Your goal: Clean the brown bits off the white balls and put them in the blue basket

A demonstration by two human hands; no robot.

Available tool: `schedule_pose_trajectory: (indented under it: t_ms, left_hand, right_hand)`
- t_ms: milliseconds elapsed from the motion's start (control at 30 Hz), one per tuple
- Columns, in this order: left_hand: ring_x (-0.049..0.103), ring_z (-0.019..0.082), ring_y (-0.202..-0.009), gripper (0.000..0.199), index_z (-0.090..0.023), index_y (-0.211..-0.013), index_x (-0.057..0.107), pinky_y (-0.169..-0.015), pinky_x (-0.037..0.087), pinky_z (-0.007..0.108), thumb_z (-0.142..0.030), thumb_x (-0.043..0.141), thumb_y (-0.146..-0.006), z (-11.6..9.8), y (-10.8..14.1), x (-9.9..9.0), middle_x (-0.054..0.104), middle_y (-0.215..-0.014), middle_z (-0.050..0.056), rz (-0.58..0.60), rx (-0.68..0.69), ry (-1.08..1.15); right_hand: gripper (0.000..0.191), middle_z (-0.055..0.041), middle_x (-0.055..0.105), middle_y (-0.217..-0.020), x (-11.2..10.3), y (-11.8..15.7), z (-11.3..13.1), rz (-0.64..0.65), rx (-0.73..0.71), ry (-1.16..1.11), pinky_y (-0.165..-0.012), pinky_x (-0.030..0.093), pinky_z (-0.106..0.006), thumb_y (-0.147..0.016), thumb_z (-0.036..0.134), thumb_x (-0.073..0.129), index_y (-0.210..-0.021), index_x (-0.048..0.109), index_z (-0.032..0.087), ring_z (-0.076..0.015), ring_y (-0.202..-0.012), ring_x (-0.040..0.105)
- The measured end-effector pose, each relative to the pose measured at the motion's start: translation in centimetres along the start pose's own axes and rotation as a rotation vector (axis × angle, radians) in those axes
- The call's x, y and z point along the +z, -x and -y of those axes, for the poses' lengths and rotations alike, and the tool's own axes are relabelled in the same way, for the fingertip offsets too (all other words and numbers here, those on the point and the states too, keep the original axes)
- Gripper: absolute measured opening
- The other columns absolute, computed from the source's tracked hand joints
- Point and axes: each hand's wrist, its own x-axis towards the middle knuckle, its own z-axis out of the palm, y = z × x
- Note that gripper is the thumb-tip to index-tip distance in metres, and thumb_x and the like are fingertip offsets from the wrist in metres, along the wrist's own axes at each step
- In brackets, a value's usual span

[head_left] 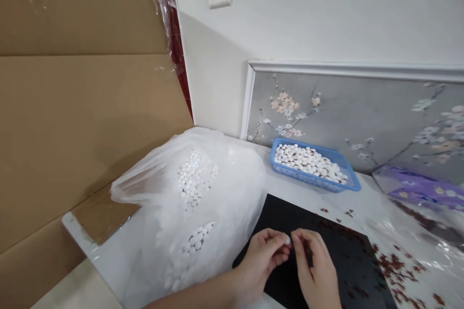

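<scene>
Above a black mat [290,217], my left hand [264,256] pinches a small white round piece [288,240] between thumb and fingertips. My right hand [313,265] is close beside it, its thumb and fingers pressed together near the white piece. Whatever those right fingertips hold, if anything, is too small to make out. Small dark red-brown pieces [358,291] are scattered over the mat's right part, with more red-brown pieces [398,270] on the white tabletop beside it.
A translucent white bag [232,174] with many white round pieces lies left of the mat. Behind stands a blue plastic basket [353,181] of similar pieces. Clear plastic packaging [409,231] and a purple package [416,186] lie right. A large cardboard sheet [90,96] stands left.
</scene>
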Motion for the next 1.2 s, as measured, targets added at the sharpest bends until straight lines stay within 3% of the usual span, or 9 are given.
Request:
schedule_pose_trajectory:
  t_ms: [367, 600, 767, 1200]
  left_hand:
    - [0.051, 0.005, -0.062, 0.022, -0.012, -0.069, 0.053, -0.066, 0.042, 0.017, -0.029, 0.068, -0.071, 0.3, 0.1, -0.1, 0.055, -0.069, 0.001, 0.008, 0.000, 0.011]
    - [0.054, 0.009, -0.070, 0.026, -0.013, -0.066, 0.051, -0.074, 0.043, 0.024, -0.033, 0.066, -0.073, 0.3, -0.3, -0.3, 0.054, -0.069, 0.000, 0.060, 0.060, 0.080]
    - [0.051, 0.007, -0.065, 0.026, -0.013, -0.066, 0.052, -0.066, 0.040, 0.019, -0.033, 0.067, -0.072, 0.1, -0.1, -0.2, 0.053, -0.067, 0.000, 0.039, 0.036, 0.090]
    - [0.050, 0.009, -0.064, 0.030, -0.013, -0.066, 0.052, -0.066, 0.038, 0.024, -0.039, 0.066, -0.071, 0.2, 0.0, -0.1, 0.055, -0.067, 0.002, 0.031, 0.070, 0.057]
  right_hand:
    - [0.009, -0.0027, 0.057, -0.081, 0.7, 0.5, 0.6, -0.054, -0.036, -0.031, -0.060, 0.049, -0.022, -0.087, 0.025, 0.044, -0.087, 0.053, 0.021, -0.0125, -0.070, 0.057]
    - [0.013, -0.0045, 0.056, -0.092, 1.2, 0.9, 0.8, -0.031, -0.008, -0.153, -0.053, 0.050, -0.019, -0.083, 0.024, 0.053, -0.096, 0.054, 0.020, -0.0107, -0.068, 0.058]
    - [0.013, -0.0051, 0.057, -0.091, 1.2, 0.8, 0.9, -0.034, 0.008, -0.143, -0.052, 0.049, -0.019, -0.083, 0.026, 0.053, -0.094, 0.056, 0.020, -0.0110, -0.066, 0.058]
    - [0.014, -0.0063, 0.057, -0.094, 0.9, 0.3, 1.0, 0.056, 0.041, -0.199, -0.062, 0.052, -0.023, -0.085, 0.026, 0.050, -0.094, 0.058, 0.020, -0.0151, -0.080, 0.060]
